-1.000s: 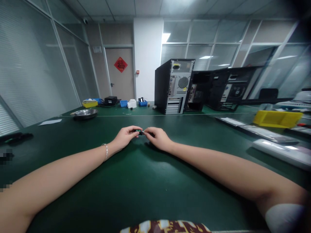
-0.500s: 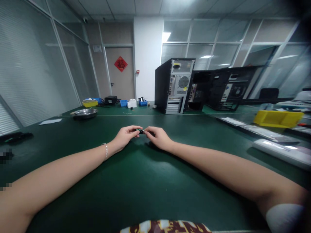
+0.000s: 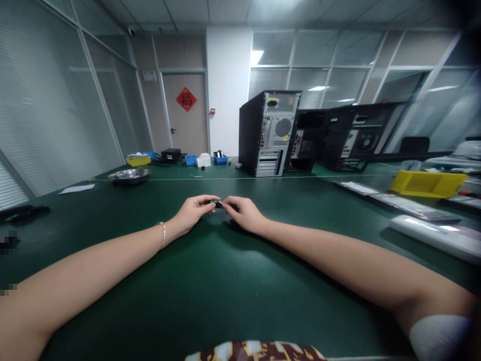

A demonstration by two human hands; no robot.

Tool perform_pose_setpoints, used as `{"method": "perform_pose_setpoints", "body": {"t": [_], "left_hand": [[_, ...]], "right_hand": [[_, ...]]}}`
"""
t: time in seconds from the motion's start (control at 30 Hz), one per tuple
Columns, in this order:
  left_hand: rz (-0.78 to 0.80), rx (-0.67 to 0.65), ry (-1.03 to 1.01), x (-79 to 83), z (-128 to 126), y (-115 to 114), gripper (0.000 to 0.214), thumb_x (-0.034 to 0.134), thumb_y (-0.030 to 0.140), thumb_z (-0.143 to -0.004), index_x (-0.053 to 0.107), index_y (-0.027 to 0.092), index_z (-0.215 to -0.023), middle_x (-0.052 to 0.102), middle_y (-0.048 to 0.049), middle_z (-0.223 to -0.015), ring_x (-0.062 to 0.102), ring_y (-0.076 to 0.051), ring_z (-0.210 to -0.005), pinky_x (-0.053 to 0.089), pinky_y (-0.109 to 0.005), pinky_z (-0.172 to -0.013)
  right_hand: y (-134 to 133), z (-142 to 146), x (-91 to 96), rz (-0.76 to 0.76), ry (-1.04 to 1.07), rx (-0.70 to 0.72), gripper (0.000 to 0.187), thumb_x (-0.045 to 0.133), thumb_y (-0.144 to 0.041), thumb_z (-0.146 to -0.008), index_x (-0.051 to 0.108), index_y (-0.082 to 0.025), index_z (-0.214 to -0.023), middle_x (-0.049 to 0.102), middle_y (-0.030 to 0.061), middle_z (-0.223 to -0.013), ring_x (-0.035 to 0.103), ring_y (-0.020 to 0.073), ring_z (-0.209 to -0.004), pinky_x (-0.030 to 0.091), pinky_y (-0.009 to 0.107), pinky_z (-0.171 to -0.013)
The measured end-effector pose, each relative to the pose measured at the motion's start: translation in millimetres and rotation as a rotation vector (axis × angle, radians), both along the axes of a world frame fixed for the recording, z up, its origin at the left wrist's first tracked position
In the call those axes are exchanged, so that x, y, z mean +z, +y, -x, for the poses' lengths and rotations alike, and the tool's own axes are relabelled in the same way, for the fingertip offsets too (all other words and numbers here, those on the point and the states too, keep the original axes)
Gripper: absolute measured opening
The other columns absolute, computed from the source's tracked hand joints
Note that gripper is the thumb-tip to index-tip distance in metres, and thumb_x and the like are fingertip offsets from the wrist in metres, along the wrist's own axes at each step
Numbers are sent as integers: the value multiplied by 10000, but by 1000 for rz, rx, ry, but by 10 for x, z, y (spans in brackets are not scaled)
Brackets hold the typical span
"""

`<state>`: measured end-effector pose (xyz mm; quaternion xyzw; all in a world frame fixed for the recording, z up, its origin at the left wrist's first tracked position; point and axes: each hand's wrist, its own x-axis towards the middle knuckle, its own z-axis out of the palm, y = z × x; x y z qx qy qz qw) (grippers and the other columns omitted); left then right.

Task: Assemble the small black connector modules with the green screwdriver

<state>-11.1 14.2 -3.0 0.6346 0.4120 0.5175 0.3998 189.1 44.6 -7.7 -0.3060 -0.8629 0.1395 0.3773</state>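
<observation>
A small part, dark with a bit of green, is pinched between both hands just above the green table. The left hand grips one end by the fingertips and the right hand grips the other, probably to steady it for fine work. A computer case stands well behind.

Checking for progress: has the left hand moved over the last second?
No. The left hand sits where it was, below and left of the tower, pinching the small part with the right hand.
</observation>
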Motion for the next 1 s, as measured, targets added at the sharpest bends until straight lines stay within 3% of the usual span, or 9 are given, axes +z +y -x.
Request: {"method": "perform_pose_setpoints", "body": {"t": [0.13,0.3,0.43,0.57,0.7,0.87,1.0], "left_hand": [[6,39,-47,-2,-18,-2,380,795,285,-715,752,149,-1067,761,-80,-949,655,-187,-822,501,-374,-880],[63,-53,-135,-24,-17,5,363,754,366,-779,748,131,-1057,760,-102,-988,685,-211,-891,500,-410,-938],[60,-92,-167,-34,-11,2,370,835,220,-679,708,142,-1017,748,-66,-955,696,-191,-876,522,-385,-923],[52,-132,-95,-31,-26,-20,458,816,177,-696,649,157,-1122,726,-52,-963,705,-181,-844,543,-385,-894],[15,-109,-48,-38,-36,-19,325,790,204,-732,646,133,-1015,692,-51,-966,707,-168,-806,560,-375,-870],[-43,-31,-139,-51,-19,3,280,754,219,-777,535,163,-943,647,-8,-913,729,-179,-798,600,-363,-786],[-83,-43,-134,-24,-23,-15,265,737,207,-791,542,166,-965,647,-9,-938,726,-161,-776,593,-381,-841]], "right_hand": [[1,9,-7,-14,26,41,194,527,-276,-945,695,-187,-904,713,23,-828,618,157,-736,445,244,-699],[3,10,-4,-33,76,80,201,517,-265,-951,693,-178,-905,725,38,-864,637,166,-781,460,260,-750],[3,6,-1,-41,102,80,195,520,-257,-949,690,-170,-910,724,47,-876,643,173,-799,464,267,-752],[1,9,-4,-52,85,90,190,516,-251,-947,686,-170,-923,720,47,-876,641,172,-797,467,269,-752],[1,12,-6,-56,76,59,193,513,-251,-948,688,-172,-934,719,44,-869,639,172,-790,465,269,-746],[3,12,-7,-50,46,-5,173,520,-231,-934,687,-190,-951,719,28,-863,631,164,-766,458,260,-728],[-6,17,-4,-76,-1,-20,169,528,-206,-924,693,-203,-955,730,29,-912,644,173,-814,456,266,-750]]}}
